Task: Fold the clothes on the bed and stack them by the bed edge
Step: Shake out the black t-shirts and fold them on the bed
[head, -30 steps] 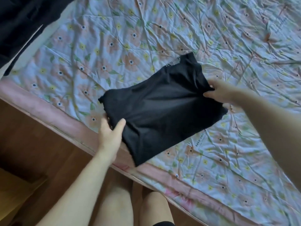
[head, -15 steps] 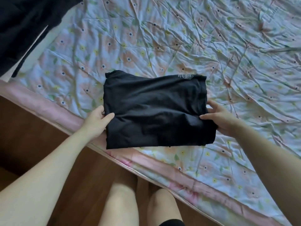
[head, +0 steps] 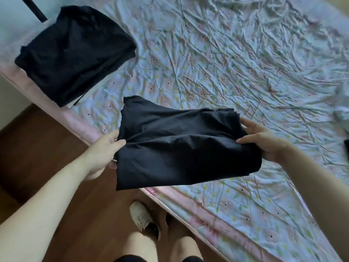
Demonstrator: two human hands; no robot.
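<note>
Bed with a wrinkled floral quilt (head: 226,63), pale blue with peach flowers and a pink border along the near edge; brown wood floor (head: 47,148) below it.

Folded black garment (head: 179,146) sits between both hands, over the near bed edge. Its lower left corner hangs past the pink border, above the floor. Can't tell whether the rest rests on the quilt or is lifted off it.

Left hand (head: 102,148) grips the garment's left side, thumb on top of the fabric, fingers hidden underneath.

Right hand (head: 264,140) grips the right side, thumb pressed on top, fingers along and under the edge.

Stack of folded black clothes (head: 73,53) lies on the bed's far left, right at the pink edge, well apart from the held garment. A thin light layer shows under its near corner.

At the right frame edge: a pale crumpled cloth (head: 341,104) and a small dark scrap (head: 346,146), both cut off, can't identify.

On the floor by the person's bare knees: one beige sneaker (head: 143,218).
</note>
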